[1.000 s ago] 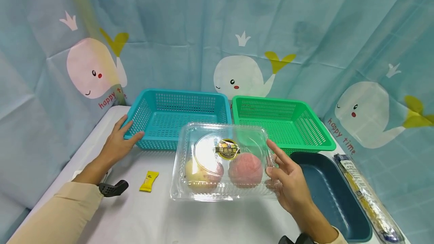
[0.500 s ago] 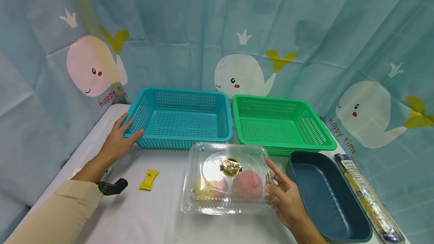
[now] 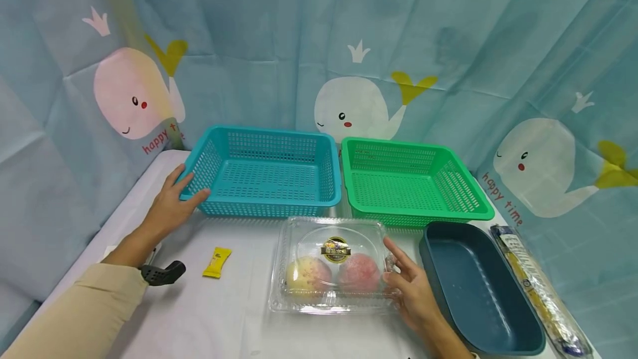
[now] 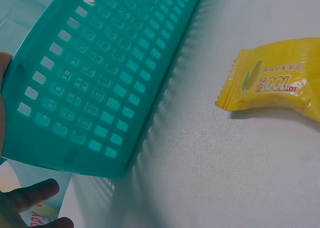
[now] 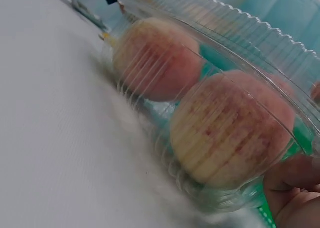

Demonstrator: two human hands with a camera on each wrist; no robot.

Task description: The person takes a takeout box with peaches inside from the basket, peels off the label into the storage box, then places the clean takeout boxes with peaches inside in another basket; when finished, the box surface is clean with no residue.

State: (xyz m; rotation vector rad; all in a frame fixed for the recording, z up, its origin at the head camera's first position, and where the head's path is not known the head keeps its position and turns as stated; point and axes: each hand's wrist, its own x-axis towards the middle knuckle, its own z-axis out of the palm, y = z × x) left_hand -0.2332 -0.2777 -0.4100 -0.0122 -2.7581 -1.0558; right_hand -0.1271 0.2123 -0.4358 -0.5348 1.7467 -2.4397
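Observation:
My right hand (image 3: 416,295) pinches the right edge of a clear plastic fruit box (image 3: 319,237), its lid closed and marked with a black and gold label. Inside lie two peaches, a yellowish one (image 3: 305,276) and a pinker one (image 3: 360,272); the right wrist view shows both peaches (image 5: 232,128) through the ribbed wall. The box is low at the white table; whether its whole base touches cannot be told. With fingers spread, my left hand (image 3: 166,209) rests at the front left corner of a blue perforated basket (image 3: 264,208). Some of its fingertips are hidden.
Beside the blue basket stands a green basket (image 3: 423,216). A dark blue tub (image 3: 478,287) sits at the right, with a long clear-and-yellow package (image 3: 540,292) along its outer side. One small yellow wrapped packet (image 3: 217,262) lies left of the box.
The fruit box has come down toward the table and nearer to me, shifting slightly right, held by my right hand throughout. My left hand stays at the blue basket's corner.

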